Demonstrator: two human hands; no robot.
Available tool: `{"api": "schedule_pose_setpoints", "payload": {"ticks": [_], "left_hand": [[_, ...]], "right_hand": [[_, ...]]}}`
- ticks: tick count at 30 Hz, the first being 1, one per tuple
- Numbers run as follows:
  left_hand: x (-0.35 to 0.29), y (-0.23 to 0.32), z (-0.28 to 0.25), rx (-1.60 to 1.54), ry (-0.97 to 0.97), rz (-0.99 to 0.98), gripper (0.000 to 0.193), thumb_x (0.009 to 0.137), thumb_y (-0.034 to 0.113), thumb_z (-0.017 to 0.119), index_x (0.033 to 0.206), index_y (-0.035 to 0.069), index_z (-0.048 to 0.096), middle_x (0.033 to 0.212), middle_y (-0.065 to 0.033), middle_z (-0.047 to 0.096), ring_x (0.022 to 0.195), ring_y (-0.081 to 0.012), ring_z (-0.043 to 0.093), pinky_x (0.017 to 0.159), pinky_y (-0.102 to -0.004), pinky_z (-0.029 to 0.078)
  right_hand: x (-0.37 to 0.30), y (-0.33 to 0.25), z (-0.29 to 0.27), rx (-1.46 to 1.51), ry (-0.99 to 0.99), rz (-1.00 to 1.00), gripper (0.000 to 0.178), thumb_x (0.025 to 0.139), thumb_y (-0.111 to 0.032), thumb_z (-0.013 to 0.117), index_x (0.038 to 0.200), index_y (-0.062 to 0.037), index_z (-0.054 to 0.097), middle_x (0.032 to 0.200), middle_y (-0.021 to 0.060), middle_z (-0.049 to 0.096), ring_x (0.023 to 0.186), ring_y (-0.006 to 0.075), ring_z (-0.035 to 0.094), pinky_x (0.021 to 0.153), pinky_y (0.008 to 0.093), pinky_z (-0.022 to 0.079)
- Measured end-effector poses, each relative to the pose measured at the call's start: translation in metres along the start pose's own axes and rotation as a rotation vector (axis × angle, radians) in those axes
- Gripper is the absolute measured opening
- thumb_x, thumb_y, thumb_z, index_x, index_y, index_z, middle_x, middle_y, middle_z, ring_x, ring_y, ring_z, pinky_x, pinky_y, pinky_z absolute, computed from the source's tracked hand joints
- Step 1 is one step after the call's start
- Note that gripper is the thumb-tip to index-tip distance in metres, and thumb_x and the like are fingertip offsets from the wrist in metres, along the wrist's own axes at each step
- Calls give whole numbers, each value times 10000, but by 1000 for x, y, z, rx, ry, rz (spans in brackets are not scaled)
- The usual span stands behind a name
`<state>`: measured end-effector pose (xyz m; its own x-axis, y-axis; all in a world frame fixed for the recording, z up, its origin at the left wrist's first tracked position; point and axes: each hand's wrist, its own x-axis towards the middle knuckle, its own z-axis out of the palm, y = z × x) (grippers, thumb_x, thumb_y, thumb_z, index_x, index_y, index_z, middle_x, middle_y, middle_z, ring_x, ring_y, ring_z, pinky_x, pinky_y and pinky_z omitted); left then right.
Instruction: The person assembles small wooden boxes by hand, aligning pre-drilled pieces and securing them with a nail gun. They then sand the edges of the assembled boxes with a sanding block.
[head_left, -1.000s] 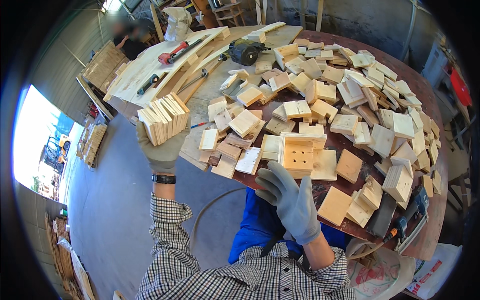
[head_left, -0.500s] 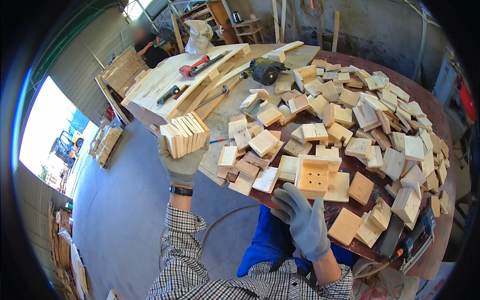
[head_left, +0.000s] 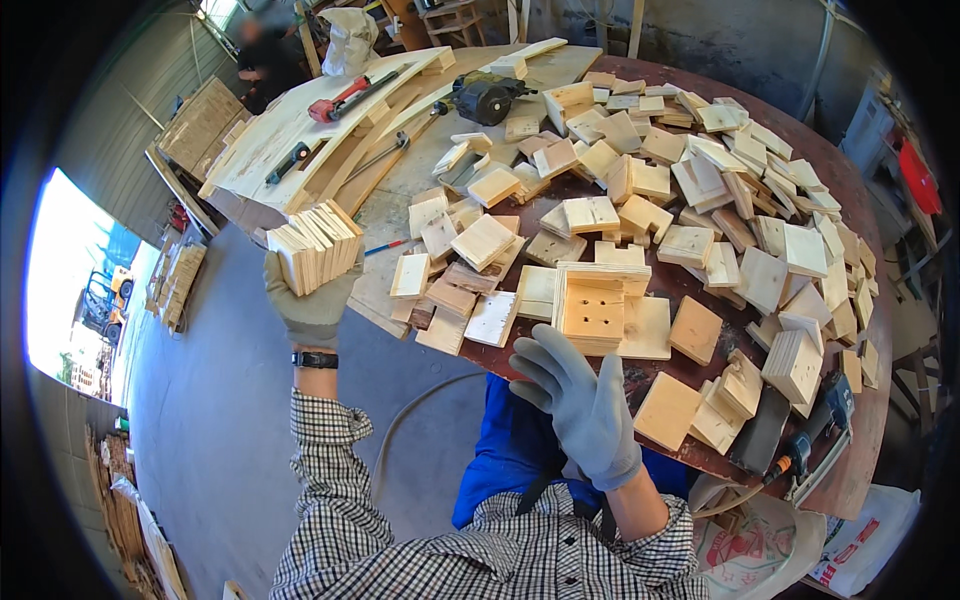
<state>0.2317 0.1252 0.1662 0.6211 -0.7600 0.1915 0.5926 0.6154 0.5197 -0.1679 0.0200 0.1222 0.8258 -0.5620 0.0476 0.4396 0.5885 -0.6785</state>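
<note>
My left hand (head_left: 308, 303), in a grey work glove, grips a stack of small thin wooden boards (head_left: 318, 247) from below, beside the table's left edge. The boards stand on edge, pressed together. My right hand (head_left: 578, 405), also gloved, is open with fingers apart and nothing in it, at the table's near edge. Just beyond its fingertips sits a small wooden corner assembly (head_left: 590, 305) with several dark holes in its face. Next to this lies a flat square wooden block (head_left: 646, 328); another square block (head_left: 668, 411) rests to the right of my hand.
Loose wooden blocks (head_left: 700, 180) are heaped across the dark red table (head_left: 850, 480). A nail gun (head_left: 830, 410) with a hose lies at the right edge. Further back are a dark power tool (head_left: 484, 97), a red tool (head_left: 340, 98) and long boards (head_left: 270, 140). A person (head_left: 268, 60) stands far left.
The whole view has shifted, so table and hands appear further left and higher. My left hand keeps the stack, and my right hand stays open near the corner assembly.
</note>
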Motion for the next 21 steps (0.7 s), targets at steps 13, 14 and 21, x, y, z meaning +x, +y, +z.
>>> {"api": "schedule_pose_setpoints", "payload": {"ticks": [13, 14, 21], "left_hand": [[5, 7, -64, 140, 198, -39, 743, 948, 511, 701, 1548, 121, 500, 1545, -159, 549, 1426, -370, 522, 1172, -663, 414], [9, 9, -69, 189, 217, -60, 726, 947, 507, 704, 1530, 116, 520, 1521, -151, 575, 1402, -359, 546, 1158, -649, 438], [66, 42, -149, 836, 364, -132, 641, 899, 324, 821, 1436, 81, 569, 1298, -119, 705, 1114, -286, 725, 954, -476, 621]], "right_hand": [[4, 5, -2, -40, -8, 55, 945, 1104, -713, 157, 1669, 35, 277, 1633, 223, 449, 1498, 349, 458, 1241, 523, 367], [4, 3, -1, -38, -13, 66, 950, 1101, -716, 162, 1670, 36, 274, 1637, 225, 445, 1501, 351, 455, 1244, 524, 362], [-2, 1, -1, -68, -45, 101, 999, 1081, -752, 183, 1666, 53, 267, 1654, 252, 414, 1522, 367, 426, 1261, 533, 331]]}}
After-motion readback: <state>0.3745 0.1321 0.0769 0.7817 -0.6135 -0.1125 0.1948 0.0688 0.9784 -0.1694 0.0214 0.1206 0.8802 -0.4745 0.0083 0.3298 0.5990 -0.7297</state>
